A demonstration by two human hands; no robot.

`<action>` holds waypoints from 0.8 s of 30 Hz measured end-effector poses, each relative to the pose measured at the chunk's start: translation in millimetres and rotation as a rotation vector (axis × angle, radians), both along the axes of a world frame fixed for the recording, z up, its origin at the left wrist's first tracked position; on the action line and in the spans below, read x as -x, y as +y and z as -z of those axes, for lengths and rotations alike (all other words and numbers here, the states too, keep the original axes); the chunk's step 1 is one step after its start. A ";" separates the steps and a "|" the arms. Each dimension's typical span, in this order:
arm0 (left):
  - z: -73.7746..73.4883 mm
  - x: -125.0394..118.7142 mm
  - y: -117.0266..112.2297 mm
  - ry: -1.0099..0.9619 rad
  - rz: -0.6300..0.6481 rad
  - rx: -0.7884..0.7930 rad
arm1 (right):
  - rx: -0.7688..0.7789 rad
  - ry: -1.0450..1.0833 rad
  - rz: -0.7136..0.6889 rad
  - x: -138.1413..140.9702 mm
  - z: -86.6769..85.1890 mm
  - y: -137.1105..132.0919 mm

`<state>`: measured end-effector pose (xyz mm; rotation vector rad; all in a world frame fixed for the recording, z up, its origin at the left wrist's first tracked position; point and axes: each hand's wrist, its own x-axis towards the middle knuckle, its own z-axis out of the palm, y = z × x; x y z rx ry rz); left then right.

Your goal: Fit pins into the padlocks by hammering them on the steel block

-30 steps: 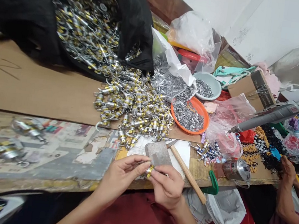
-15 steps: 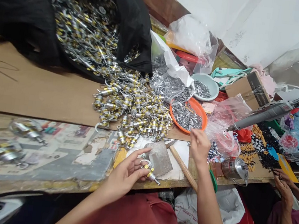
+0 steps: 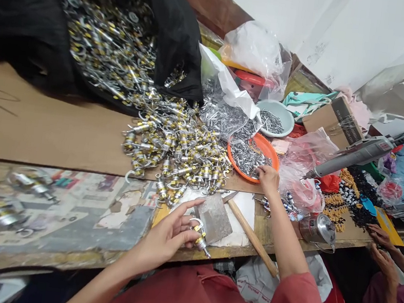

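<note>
One metal hook fitting (image 3: 203, 240) is held over the near edge of the table (image 3: 110, 238) by the left grip (image 3: 172, 232), pinched between thumb and fingers, its stem pointed right and toward the body; it can be expected to handle as small, stiff, fairly light and somewhat slippery, best taken by its barrel. Just beyond that grip, a flat grey block (image 3: 219, 216) is laid, with a hammer (image 3: 250, 235) at its right. Farther out, the right grip (image 3: 269, 178) is stretched forward, bent down at small metal pins (image 3: 247, 157) in the orange dish (image 3: 274, 156); whether any is pinched cannot be told.
</note>
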<state>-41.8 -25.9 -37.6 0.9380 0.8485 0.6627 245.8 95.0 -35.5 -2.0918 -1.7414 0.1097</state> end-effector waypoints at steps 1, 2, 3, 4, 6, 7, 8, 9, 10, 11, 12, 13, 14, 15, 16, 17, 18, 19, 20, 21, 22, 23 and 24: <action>-0.3 0.3 0.2 0.001 0.003 0.000 | -0.025 0.017 -0.001 -1.3 -1.0 -2.7; -0.4 0.7 0.5 0.000 0.008 0.001 | -0.053 0.037 -0.006 -2.3 -1.7 -5.4; -0.1 1.0 1.0 -0.005 0.017 0.005 | -0.081 0.060 -0.014 -2.8 -2.3 -7.8; 0.6 1.4 1.7 -0.009 0.026 0.011 | -0.109 0.086 -0.024 -3.0 -2.5 -9.9; 3.1 2.3 3.2 -0.007 0.020 0.015 | -0.157 0.144 -0.046 -1.2 -2.3 -12.6; 4.7 2.8 4.1 0.001 0.002 0.015 | -0.171 0.178 -0.056 1.3 -1.9 -13.6; 6.3 3.2 4.8 0.011 -0.021 0.012 | -0.179 0.215 -0.066 5.3 -1.5 -15.1; 7.7 3.5 5.5 0.017 -0.041 0.009 | -0.179 0.256 -0.077 11.3 -1.2 -17.8; 8.8 3.7 5.9 0.019 -0.052 0.007 | -0.173 0.301 -0.090 19.5 -1.2 -22.5; 9.3 3.7 6.3 0.016 -0.053 0.010 | -0.163 0.346 -0.107 29.7 -1.5 -29.8; 9.4 3.7 6.4 0.012 -0.048 0.015 | -0.149 0.390 -0.130 41.8 -2.3 -40.0; 9.0 3.5 6.5 0.009 -0.042 0.022 | -0.134 0.434 -0.165 55.1 -3.6 -53.2; 8.3 3.2 6.6 0.007 -0.038 0.029 | -0.119 0.467 -0.201 68.8 -5.2 -68.7; 7.5 3.0 6.7 0.004 -0.037 0.037 | -0.094 0.510 -0.258 82.0 -6.9 -85.7; 6.8 2.7 6.8 -0.001 -0.038 0.046 | -0.073 0.585 -0.364 93.9 -8.7 -102.7; 6.3 2.5 7.0 -0.010 -0.040 0.053 | -0.056 0.600 -0.465 103.9 -10.3 -118.7; 6.2 2.5 7.2 -0.020 -0.041 0.058 | -0.052 0.536 -0.572 111.7 -11.5 -132.6; 6.4 2.5 7.4 -0.027 -0.041 0.061 | -0.072 0.452 -0.661 117.1 -12.3 -143.6; 7.0 2.7 7.6 -0.031 -0.038 0.063 | -0.095 0.356 -0.722 120.4 -12.8 -151.5; 7.7 2.9 7.6 -0.032 -0.034 0.064 | -0.119 0.267 -0.756 122.0 -13.2 -156.3; 8.6 3.2 7.5 -0.032 -0.029 0.063 | -0.138 0.203 -0.763 122.4 -13.6 -158.7; 9.5 3.5 7.4 -0.030 -0.025 0.060 | -0.144 0.167 -0.750 122.0 -14.2 -159.2; 10.3 3.7 7.3 -0.028 -0.022 0.056 | -0.141 0.151 -0.727 121.3 -15.1 -158.4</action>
